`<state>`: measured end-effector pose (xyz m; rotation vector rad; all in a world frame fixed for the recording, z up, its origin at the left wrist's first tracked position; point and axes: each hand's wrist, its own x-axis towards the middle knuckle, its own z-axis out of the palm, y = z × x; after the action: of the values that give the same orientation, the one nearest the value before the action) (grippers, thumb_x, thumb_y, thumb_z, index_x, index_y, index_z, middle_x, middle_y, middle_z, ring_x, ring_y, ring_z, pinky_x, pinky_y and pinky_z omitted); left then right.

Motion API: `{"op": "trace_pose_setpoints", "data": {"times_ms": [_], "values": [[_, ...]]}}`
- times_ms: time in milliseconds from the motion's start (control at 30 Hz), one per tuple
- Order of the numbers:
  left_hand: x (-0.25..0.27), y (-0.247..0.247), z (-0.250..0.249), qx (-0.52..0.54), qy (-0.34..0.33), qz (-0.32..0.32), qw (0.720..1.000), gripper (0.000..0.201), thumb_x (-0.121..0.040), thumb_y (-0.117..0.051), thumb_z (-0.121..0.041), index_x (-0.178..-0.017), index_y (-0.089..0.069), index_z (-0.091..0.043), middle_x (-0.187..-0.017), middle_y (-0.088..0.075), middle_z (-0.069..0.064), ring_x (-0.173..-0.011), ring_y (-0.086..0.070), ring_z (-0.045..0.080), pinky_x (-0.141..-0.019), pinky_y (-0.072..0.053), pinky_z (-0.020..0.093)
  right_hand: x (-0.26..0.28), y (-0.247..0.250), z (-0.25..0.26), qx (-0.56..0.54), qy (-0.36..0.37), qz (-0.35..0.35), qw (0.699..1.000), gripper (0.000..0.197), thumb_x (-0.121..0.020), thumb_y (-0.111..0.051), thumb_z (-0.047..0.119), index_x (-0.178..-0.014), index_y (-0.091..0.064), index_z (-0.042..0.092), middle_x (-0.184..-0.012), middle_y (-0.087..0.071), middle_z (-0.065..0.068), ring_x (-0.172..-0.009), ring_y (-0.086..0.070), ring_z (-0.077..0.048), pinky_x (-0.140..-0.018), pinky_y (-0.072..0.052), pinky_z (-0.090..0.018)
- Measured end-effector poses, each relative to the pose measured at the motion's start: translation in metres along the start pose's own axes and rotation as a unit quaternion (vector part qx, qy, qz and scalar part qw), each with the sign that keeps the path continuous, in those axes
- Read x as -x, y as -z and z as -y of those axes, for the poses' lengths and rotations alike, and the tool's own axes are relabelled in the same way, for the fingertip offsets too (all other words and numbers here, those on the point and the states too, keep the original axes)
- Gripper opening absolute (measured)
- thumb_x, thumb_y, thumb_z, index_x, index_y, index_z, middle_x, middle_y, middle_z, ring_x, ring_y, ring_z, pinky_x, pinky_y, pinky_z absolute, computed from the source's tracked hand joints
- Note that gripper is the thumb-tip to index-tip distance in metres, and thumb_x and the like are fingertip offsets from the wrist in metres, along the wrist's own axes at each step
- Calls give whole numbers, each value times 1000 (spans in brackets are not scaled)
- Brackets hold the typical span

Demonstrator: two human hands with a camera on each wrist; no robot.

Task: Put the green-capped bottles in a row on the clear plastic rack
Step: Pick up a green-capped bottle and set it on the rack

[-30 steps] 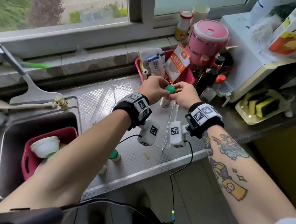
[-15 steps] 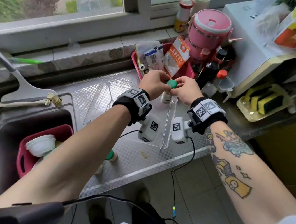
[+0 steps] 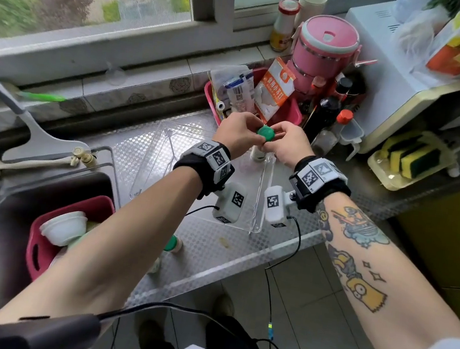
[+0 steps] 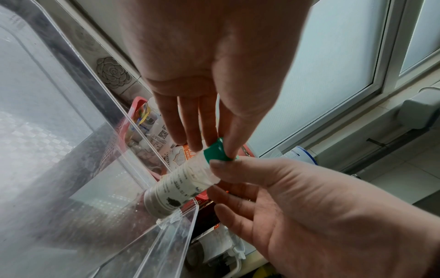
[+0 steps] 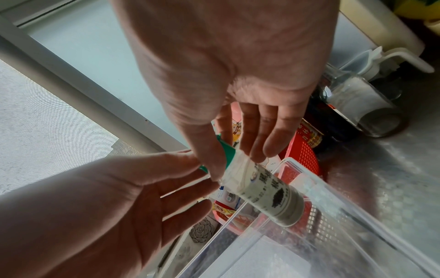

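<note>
Kitchen counter under window, sink at left. Pepper bottle w/ green cap over far right corner of clear plastic rack. Left hand & right hand both pinching cap/neck. Long axis near upright, slightly tilted; cap up, base at rack, contact unclear. Step, prob.: setting first bottle. Next: seat flat, let go, fetch second green-capped bottle on counter near sink.
</note>
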<state>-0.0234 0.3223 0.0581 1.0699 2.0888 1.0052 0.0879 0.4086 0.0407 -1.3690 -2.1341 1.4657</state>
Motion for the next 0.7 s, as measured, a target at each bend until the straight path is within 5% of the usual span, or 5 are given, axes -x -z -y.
{"op": "trace_pose_setpoints", "data": {"times_ms": [400,567,700], "values": [[7,2,-3,-9,15,-8,1000,40,-71,-80,-21,-109,-70,-10,-106,-73,4,-95,-68,16,-91,-56,36,10,6,3,9,-13,-12,1000,47,-60,-84,11,-99,-58,16,-87,-61,1,-90,-62,-20,-89,-52,-40],[24,10,-3,44,24,-32,998,44,-75,-78,-16,-116,-66,-5,-113,-71,9,-100,-67,19,-93,-54,34,28,13,2,-17,-16,-22,999,62,-58,-88,24,-111,-57,12,-95,-61,-1,-89,-59,-16,-82,-51,-34],[51,16,4,128,37,-57,989,42,-75,-79,-15,-114,-66,-5,-112,-70,12,-104,-66,23,-95,-54,38,49,9,-3,-55,-12,-59,997,54,-62,-85,18,-104,-52,18,-89,-55,4,-90,-57,-17,-84,-50,-35]]}}
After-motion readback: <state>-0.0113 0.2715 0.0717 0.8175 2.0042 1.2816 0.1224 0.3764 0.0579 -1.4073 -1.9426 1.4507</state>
